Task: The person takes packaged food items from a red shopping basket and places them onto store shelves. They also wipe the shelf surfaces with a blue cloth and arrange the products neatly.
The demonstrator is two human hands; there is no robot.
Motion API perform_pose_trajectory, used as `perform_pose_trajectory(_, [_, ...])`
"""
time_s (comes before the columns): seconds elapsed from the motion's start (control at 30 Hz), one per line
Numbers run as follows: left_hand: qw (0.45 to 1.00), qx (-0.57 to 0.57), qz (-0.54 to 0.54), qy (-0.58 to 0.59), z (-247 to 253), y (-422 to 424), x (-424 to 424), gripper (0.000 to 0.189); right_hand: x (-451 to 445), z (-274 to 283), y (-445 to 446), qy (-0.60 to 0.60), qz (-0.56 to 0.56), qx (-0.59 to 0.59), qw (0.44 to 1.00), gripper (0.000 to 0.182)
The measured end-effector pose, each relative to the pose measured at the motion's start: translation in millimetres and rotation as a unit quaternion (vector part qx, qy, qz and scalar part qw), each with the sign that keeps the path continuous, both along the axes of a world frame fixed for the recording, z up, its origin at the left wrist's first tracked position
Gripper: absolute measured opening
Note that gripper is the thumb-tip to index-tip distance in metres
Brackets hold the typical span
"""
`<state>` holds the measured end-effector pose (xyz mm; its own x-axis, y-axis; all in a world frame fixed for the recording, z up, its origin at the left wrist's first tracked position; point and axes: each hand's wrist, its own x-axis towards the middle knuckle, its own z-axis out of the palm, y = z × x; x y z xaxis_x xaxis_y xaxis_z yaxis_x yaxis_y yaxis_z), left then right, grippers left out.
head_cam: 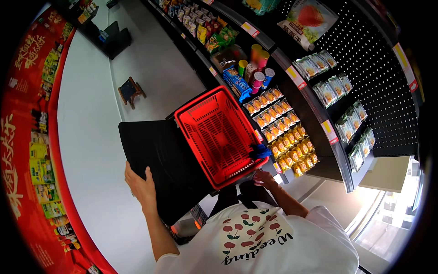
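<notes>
Before me is an empty red plastic shopping basket [222, 137] with a blue handle part [260, 151] at its near right corner. A black flat panel [160, 164] extends to the left of the basket. My left hand [142, 186] rests at the panel's left edge, thumb apart from the fingers; whether it grips the edge is not plain. My right hand [265, 179] is just below the basket's near right corner, partly in shade, and its fingertips are hard to make out. Small wrapped cakes [273, 113] and yellow-wrapped snacks [292, 150] lie in rows right of the basket.
Black store shelves [328, 133] with price tags run along the right, holding snack packets [325, 92], canisters [258, 78] and a blue biscuit packet [236, 82]. A small wooden stand [130, 92] is on the floor ahead. A red printed display [20, 137] lines the left.
</notes>
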<state>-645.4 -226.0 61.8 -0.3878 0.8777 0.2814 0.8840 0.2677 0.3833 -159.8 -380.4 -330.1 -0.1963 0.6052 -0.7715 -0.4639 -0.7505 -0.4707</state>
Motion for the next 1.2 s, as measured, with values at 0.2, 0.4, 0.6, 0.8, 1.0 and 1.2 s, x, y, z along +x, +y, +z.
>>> perform_pose_trajectory(0.2, [0.985,-0.082,0.030,-0.147,-38.4,10.1,-43.6,0.047,-46.5,60.3,40.4,-0.050,-0.082,-0.101,0.990,0.080])
perform_pose_trajectory(0.4, [0.979,-0.150,0.093,-0.103,-28.6,23.6,-33.8,0.038,-60.9,83.9,48.5,-0.056,-0.058,-0.003,0.997,0.071])
perform_pose_trajectory(0.6, [0.982,-0.146,0.096,-0.070,-40.4,15.6,-47.1,0.039,-72.9,124.3,73.5,-0.009,-0.102,-0.032,0.994,0.069])
perform_pose_trajectory(0.8, [0.981,-0.162,0.084,-0.064,-45.2,21.6,-54.1,0.041,-73.7,40.9,55.9,0.151,-0.222,-0.025,0.963,0.070])
perform_pose_trajectory(1.0, [0.983,-0.154,0.094,-0.033,-34.7,47.4,-57.3,0.034,-87.5,-1.9,63.1,0.188,-0.232,-0.021,0.954,0.052])
perform_pose_trajectory(1.2, [0.987,-0.137,0.060,-0.050,-42.6,77.1,-97.3,0.032,-105.7,62.7,98.7,0.086,-0.241,-0.087,0.963,0.059])
